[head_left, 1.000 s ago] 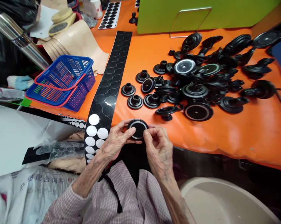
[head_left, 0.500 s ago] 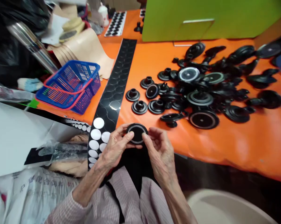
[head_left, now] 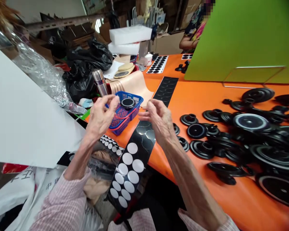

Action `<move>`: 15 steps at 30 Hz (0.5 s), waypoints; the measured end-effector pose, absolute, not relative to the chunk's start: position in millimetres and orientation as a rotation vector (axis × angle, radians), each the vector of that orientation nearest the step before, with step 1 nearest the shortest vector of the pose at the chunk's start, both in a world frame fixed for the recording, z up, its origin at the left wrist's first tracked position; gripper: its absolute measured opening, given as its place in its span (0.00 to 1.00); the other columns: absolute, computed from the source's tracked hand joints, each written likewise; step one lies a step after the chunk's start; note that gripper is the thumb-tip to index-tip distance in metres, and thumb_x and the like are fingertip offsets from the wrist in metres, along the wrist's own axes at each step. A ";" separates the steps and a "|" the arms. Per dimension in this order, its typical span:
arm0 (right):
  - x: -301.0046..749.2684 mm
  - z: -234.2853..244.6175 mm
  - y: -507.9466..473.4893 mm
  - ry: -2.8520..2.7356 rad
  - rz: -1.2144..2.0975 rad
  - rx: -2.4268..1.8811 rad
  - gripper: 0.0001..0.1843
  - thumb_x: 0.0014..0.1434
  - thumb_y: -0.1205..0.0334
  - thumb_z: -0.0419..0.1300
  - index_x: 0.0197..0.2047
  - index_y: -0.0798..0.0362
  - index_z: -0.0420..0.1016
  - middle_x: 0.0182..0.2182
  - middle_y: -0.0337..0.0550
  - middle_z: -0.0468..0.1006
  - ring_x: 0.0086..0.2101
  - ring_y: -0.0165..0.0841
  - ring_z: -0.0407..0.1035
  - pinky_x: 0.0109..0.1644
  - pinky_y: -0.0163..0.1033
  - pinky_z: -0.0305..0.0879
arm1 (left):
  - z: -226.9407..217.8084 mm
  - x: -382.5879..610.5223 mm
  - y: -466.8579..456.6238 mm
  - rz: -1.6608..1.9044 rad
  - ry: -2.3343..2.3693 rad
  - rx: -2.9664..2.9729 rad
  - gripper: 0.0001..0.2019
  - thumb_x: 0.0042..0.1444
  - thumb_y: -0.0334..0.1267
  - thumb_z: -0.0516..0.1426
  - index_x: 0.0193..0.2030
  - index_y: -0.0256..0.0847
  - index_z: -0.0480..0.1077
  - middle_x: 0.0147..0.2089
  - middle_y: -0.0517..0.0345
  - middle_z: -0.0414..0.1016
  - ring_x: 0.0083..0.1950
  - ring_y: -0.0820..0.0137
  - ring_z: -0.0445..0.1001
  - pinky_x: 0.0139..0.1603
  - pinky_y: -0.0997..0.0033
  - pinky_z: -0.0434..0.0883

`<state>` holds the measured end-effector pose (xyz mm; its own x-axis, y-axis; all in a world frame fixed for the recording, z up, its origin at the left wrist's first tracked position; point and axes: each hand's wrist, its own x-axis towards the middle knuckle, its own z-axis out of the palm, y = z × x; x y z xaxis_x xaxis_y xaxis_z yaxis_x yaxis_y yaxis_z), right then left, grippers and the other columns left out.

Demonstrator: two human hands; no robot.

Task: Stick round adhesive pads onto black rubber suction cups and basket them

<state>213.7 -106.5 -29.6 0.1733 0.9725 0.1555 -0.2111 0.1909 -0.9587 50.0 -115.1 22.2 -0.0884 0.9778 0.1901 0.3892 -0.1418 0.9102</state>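
A round black suction-cup base (head_left: 128, 103) with a pale ring shows within the blue plastic basket (head_left: 137, 111), near its far side. Whether it rests on the bottom I cannot tell. At the basket's left edge is my left hand (head_left: 101, 116), empty, its fingers apart. My right hand (head_left: 161, 119) hovers above the black sticker strip (head_left: 146, 136), right of the basket, with fingers loosely spread and nothing in them. White circles (head_left: 127, 159) show at the strip's near end, where round stickers have been peeled off.
Many black suction-cup mounts (head_left: 251, 122) are heaped on the orange table (head_left: 194, 96) at right. A green board (head_left: 240, 38) stands behind them. A steel flask (head_left: 100, 82) is beyond the basket. Another person's arm (head_left: 189, 42) shows at the back.
Both hands have let go of the black suction-cup base, which now shows in the basket. They have moved apart and forward, and the view has swung left and up.
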 end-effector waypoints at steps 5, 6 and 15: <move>233.4 -92.0 -179.6 -1.362 0.785 -1.408 0.11 0.60 0.53 0.55 0.39 0.51 0.73 0.36 0.45 0.79 0.36 0.37 0.73 0.41 0.45 0.71 | -59.0 38.0 -170.8 0.719 1.709 1.554 0.15 0.47 0.50 0.64 0.36 0.41 0.73 0.34 0.57 0.75 0.37 0.67 0.72 0.39 0.69 0.68; 232.6 -105.9 -195.9 -1.385 0.764 -1.432 0.11 0.60 0.55 0.54 0.41 0.51 0.73 0.38 0.47 0.79 0.38 0.38 0.73 0.43 0.47 0.71 | -77.0 38.9 -177.7 0.690 1.698 1.442 0.17 0.45 0.49 0.65 0.37 0.41 0.71 0.34 0.57 0.74 0.37 0.67 0.72 0.39 0.69 0.68; 209.7 -133.4 -233.5 -1.437 0.516 -1.492 0.14 0.61 0.56 0.58 0.49 0.50 0.71 0.46 0.50 0.74 0.48 0.42 0.68 0.52 0.54 0.68 | -105.1 49.3 -166.6 0.510 1.168 0.758 0.21 0.38 0.40 0.71 0.39 0.36 0.74 0.35 0.55 0.77 0.36 0.69 0.74 0.41 0.69 0.70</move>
<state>209.7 -233.5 -133.4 0.2152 0.9261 0.3100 0.5174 0.1611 -0.8405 49.3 -166.6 -105.1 0.3260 0.7100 -0.6242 0.0249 0.6536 0.7564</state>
